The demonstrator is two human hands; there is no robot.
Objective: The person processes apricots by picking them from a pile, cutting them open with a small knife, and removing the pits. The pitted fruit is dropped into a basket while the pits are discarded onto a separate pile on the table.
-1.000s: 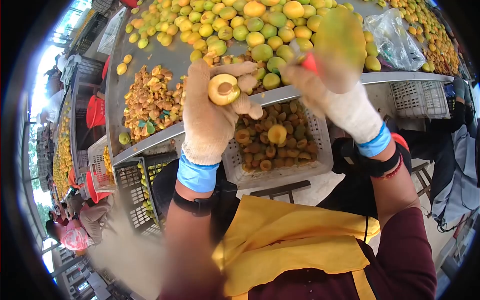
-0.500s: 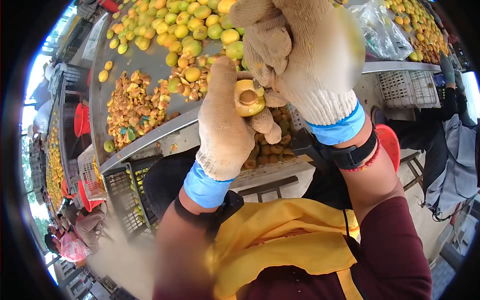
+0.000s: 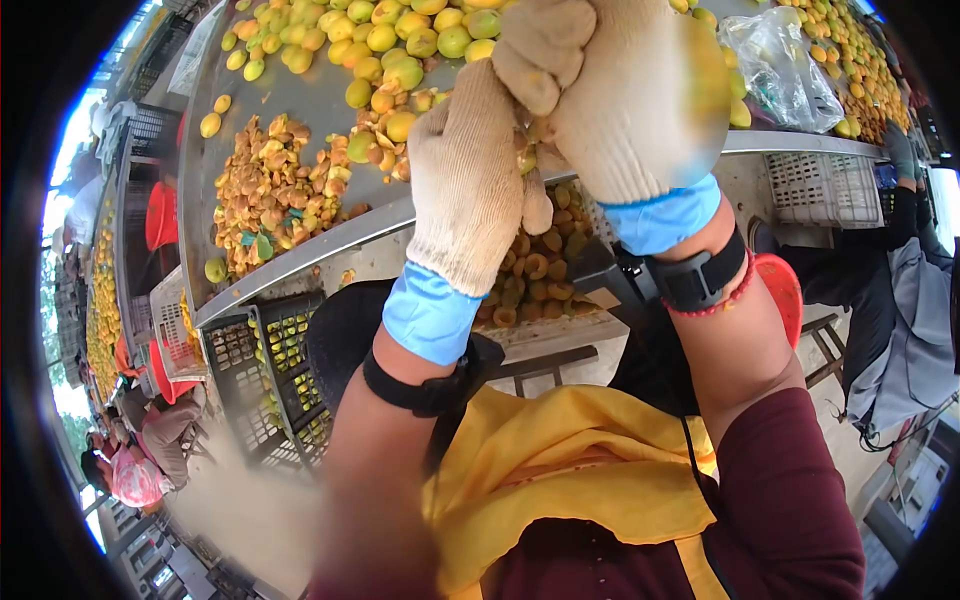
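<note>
My left hand [image 3: 468, 175], in a beige knitted glove with a blue cuff, is raised over the table's front edge, its fingers curled. A sliver of a yellow-green apricot [image 3: 528, 157] shows between my two hands, mostly covered by the gloves. My right hand [image 3: 620, 110], gloved the same way, is closed and presses against the left fingertips; whatever lies inside its fingers is hidden. Whole apricots [image 3: 400, 35] are heaped on the metal table [image 3: 310, 95] behind my hands. Beneath them, cut apricot halves [image 3: 540, 265] fill a container.
A pile of brown-orange apricot pieces [image 3: 275, 190] lies at the table's left front. A clear plastic bag [image 3: 785, 70] sits at the right. Crates [image 3: 290, 350] stand below left, and a red basin [image 3: 778, 295] is by my right arm. A person in grey clothing [image 3: 905, 320] is at right.
Both hands have moved up and closer together. The apricot, which showed its open cut face with a brown centre, is now mostly hidden as the left hand has turned.
</note>
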